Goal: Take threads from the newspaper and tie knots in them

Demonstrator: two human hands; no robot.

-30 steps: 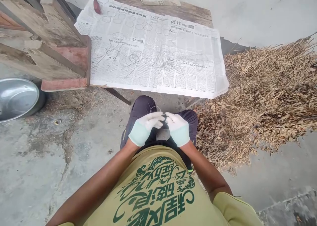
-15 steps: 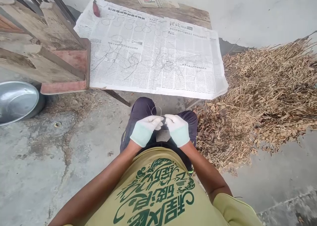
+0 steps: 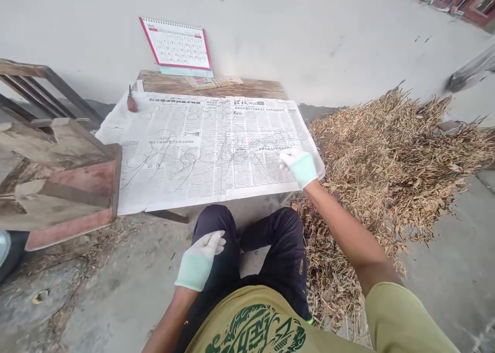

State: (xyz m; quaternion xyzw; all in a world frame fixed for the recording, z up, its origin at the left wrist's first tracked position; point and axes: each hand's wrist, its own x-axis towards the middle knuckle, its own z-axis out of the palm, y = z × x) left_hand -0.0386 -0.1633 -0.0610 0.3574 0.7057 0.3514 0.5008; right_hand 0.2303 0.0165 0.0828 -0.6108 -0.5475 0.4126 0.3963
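Grey and thin, the wires [image 3: 251, 148] lie in loose loops on the newspaper [image 3: 209, 185], just left of and beyond the fingers of the right hand [image 3: 293, 163]; their tails slant toward the near edge, with no single long axis; the left hand [image 3: 203, 254] is farther off, over the leg [image 3: 216, 220]; both hands' fingers are curled, whether round a wire I cannot tell.
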